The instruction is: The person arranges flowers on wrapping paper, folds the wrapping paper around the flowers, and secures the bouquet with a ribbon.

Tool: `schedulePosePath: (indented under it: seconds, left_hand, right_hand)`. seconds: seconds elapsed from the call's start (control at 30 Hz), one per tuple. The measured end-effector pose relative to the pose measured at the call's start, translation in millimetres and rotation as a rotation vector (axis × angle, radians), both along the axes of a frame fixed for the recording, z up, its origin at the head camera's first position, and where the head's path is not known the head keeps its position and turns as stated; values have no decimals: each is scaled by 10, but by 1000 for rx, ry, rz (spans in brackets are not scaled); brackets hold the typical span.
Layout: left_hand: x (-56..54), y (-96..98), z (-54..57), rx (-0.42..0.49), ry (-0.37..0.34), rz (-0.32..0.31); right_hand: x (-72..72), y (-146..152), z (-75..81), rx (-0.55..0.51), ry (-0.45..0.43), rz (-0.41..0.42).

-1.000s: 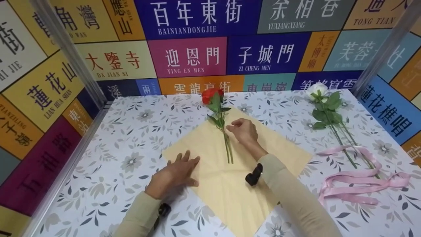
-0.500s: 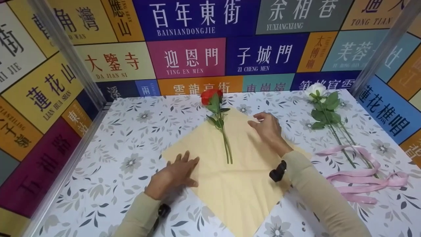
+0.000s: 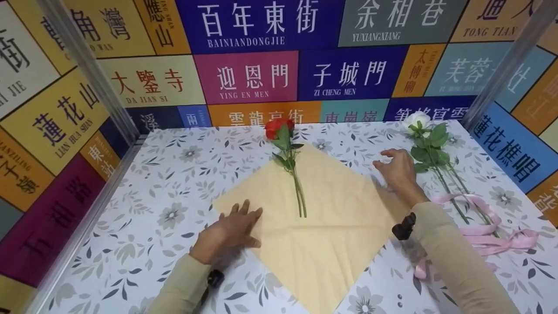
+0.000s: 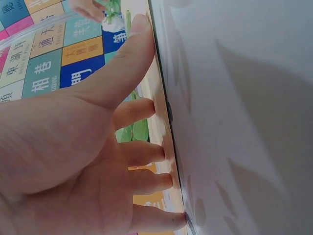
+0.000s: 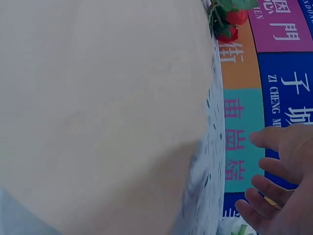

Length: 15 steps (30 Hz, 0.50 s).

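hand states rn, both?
Left hand: open, fingers spread, touching the paper, gripping nothing.
Right hand: open, fingers loosely bent, holding nothing.

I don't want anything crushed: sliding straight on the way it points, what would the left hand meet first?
Across the paper, the left hand would likely meet the red rose first, at its leaves or stems; exactly where is unclear.

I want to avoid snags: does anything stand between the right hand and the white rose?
Nothing visible does: in the head view, the right hand is beside the white rose, nearest its leaves. The pink ribbon lies by the lower stems.
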<state>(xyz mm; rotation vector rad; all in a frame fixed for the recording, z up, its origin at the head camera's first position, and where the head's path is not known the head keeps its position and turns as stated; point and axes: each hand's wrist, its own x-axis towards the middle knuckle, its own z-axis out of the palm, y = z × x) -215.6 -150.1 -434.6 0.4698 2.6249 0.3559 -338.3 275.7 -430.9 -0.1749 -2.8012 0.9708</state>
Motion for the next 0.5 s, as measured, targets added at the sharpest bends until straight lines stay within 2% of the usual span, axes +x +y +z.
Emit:
schedulePosePath:
  seconds: [0.3, 0.5]
  left_hand:
    - [-30, -21, -8, -14, 7, 8]
    - [-7, -7, -8, 0, -4, 1]
  right_hand:
    - [87, 526, -37, 44, 85, -70]
    - [167, 914, -84, 134, 11, -171]
